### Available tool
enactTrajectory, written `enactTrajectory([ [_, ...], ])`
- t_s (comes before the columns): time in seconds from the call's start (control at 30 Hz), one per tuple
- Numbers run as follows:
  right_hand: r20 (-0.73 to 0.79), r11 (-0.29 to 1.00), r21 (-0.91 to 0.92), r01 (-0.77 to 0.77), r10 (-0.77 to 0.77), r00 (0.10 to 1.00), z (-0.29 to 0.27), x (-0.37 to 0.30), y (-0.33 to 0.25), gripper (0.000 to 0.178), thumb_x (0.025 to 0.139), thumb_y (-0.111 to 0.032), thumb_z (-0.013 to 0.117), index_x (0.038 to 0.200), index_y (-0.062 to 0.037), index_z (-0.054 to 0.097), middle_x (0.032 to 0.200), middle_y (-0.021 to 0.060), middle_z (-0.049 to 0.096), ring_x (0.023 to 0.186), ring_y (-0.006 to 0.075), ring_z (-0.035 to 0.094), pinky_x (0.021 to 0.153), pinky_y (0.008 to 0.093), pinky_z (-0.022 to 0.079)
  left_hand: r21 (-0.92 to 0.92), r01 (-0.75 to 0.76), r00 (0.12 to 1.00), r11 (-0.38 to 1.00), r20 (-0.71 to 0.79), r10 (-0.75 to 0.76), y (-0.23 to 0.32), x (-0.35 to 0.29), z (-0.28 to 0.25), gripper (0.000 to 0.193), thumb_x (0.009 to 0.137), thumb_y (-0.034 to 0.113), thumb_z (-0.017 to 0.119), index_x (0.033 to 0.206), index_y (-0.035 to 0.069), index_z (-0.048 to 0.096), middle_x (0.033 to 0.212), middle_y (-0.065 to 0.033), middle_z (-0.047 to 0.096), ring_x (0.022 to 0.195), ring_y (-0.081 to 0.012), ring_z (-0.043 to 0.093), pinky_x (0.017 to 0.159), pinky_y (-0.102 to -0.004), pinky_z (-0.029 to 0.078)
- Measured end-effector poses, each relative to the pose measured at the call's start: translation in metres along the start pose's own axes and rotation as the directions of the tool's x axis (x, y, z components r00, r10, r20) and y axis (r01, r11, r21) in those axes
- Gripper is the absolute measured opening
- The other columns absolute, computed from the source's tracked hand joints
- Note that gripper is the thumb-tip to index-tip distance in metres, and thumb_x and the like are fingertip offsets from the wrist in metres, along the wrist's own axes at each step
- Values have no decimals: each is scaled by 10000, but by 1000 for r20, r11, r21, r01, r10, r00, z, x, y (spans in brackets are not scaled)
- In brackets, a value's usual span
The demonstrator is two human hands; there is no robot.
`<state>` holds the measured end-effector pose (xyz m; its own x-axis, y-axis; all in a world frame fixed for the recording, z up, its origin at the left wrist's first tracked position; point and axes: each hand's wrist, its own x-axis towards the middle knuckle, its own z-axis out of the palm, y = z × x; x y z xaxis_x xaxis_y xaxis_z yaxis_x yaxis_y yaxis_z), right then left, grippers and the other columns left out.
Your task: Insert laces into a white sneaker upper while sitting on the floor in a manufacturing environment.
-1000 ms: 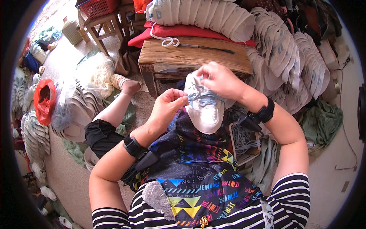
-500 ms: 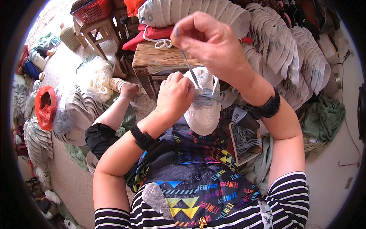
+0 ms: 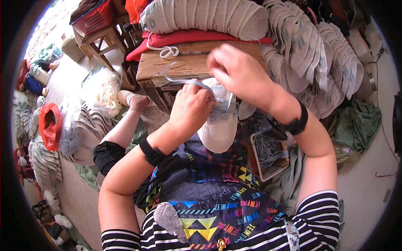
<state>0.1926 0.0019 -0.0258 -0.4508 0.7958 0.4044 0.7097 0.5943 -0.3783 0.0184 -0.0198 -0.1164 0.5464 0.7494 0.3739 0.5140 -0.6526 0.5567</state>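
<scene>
A white sneaker [image 3: 217,133] stands toe toward me at the front of a wooden bench, above my lap. A grey-blue shoelace [image 3: 202,84] is threaded across its lower eyelets. The lace's loose end arcs up over my left fingers and trails to the left, blurred. My left hand [image 3: 190,104] is closed on the left edge of the sneaker's opening; its fingertips are partly hidden. Above the sneaker's tongue and right side hovers my right hand [image 3: 238,69], fingers curled and smeared by motion. Whether it holds anything does not show.
The wooden bench [image 3: 159,67] bears a red cloth [image 3: 135,52], a white cord [image 3: 169,51] and a row of stacked shoe uppers [image 3: 201,19]. More uppers [image 3: 297,50] pile up right. A tray of grey laces [image 3: 270,152] lies by my right thigh. Bags stand left.
My right hand has come down from high above the bench toward the sneaker. The lace, stretched taut before, now hangs slack over my left hand. The left hand keeps its place on the sneaker.
</scene>
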Motion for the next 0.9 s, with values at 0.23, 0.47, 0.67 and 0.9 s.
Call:
enactTrajectory([
  [0.23,81,979,-196,-57,74,994,29,-65,6,200,716,-102,674,858,-59,541,897,116,500,845,314,555,752,421,455,113,-5,977,994,-210,29,-8,3,13,109,726,102,646,781,11,624,1004,-197,533,989,-386,497,834,-462,446],
  [0.47,6,961,-79,-266,268,964,31,-67,9,161,732,-72,663,855,-47,561,887,122,518,797,319,587,717,417,477,-14,34,974,999,-225,-36,-5,6,18,113,701,100,674,752,6,637,980,-189,549,981,-383,494,864,-454,444],
  [0.67,23,976,-181,-123,129,991,30,-80,1,112,758,-73,661,838,-57,584,848,117,529,730,312,596,657,412,499,-44,81,975,996,-203,-88,-3,3,16,103,703,98,677,724,3,643,1008,-190,556,1001,-377,491,874,-447,443],
  [0.9,28,942,-178,-283,292,956,38,-80,-5,105,778,-83,669,816,-48,577,855,121,528,755,318,595,662,401,497,-110,157,976,981,-135,-171,3,1,19,106,710,96,677,738,-6,667,1087,-199,556,1043,-386,482,911,-437,436],
])
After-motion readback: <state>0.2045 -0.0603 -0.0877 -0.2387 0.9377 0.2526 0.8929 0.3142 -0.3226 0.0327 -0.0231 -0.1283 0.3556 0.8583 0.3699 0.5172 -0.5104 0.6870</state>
